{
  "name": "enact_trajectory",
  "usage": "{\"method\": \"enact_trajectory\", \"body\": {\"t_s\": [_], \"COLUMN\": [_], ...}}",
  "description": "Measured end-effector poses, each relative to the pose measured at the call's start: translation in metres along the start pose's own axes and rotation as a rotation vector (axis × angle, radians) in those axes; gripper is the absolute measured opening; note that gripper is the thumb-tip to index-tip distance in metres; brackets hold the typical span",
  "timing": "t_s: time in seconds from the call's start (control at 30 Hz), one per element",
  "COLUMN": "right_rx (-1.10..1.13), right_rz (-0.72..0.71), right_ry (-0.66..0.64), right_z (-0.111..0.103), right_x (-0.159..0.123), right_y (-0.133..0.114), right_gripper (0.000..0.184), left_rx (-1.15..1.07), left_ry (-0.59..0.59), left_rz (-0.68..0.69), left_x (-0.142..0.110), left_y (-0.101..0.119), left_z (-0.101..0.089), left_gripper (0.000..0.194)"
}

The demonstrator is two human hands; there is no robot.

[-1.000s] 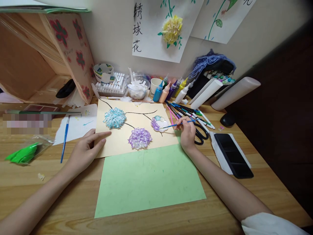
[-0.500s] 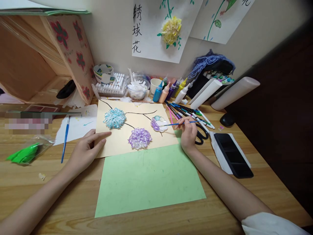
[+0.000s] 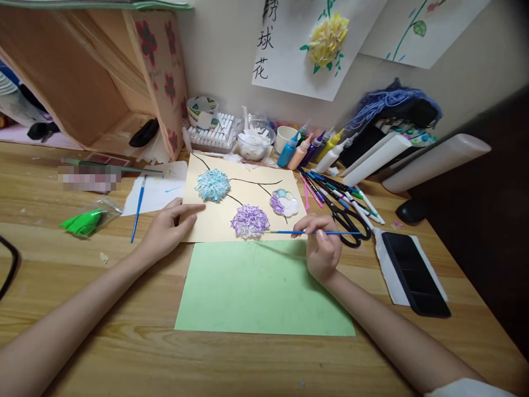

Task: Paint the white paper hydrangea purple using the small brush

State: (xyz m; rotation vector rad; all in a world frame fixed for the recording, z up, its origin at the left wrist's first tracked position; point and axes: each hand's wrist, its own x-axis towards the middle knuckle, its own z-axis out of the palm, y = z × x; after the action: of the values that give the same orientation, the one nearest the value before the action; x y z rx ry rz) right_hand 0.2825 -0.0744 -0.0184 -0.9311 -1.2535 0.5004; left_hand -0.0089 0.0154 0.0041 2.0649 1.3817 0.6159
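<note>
My right hand point(image 3: 322, 242) pinches a thin blue paintbrush point(image 3: 285, 232), its tip at the lower right edge of the purple and white paper flower point(image 3: 250, 220). My left hand point(image 3: 169, 226) rests with fingers stretched on the left edge of the cream paper point(image 3: 202, 220). A blue and white paper flower point(image 3: 212, 185) and drawn black stems also lie on this sheet. On its right side sits a small flower-shaped palette point(image 3: 284, 203) with purple and teal paint. Green paper point(image 3: 264, 292) lies in front of and partly beneath the cream sheet.
Black-handled scissors point(image 3: 351, 226) and several pens point(image 3: 343, 193) lie to the right, near a phone point(image 3: 413, 273). Paint bottles point(image 3: 303, 151) and a bowl of paper strips point(image 3: 253, 144) line the wall. Another blue paintbrush point(image 3: 139, 209) lies on scrap paper point(image 3: 165, 187) at left.
The paintbrush in my right hand has moved from the palette, down and left to the purple flower. My left hand stays on the cream paper. The camera view has turned left.
</note>
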Motion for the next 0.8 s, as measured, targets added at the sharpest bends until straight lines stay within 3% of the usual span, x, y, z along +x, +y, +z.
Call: {"method": "enact_trajectory", "body": {"t_s": [0.13,0.43,0.8], "right_rx": [-0.141,-0.244,-0.373], "right_rz": [-0.134,-0.255,-0.360], "right_ry": [-0.094,-0.116,-0.262], "right_z": [-0.0017,-0.0047,-0.0050], "right_x": [-0.0075,-0.0074,-0.0082], "right_y": [0.0035,0.0064,-0.0016], "right_gripper": [0.018,0.017,0.016], "left_rx": [-0.014,-0.028,-0.020], "left_ry": [0.000,-0.010,-0.012], "left_rz": [-0.012,-0.007,0.006], "left_x": [-0.0001,0.0007,0.0001], "left_y": [0.0030,0.0001,-0.0020], "left_z": [-0.0002,0.0004,0.0010], "left_gripper": [0.039,0.040,0.039]}}
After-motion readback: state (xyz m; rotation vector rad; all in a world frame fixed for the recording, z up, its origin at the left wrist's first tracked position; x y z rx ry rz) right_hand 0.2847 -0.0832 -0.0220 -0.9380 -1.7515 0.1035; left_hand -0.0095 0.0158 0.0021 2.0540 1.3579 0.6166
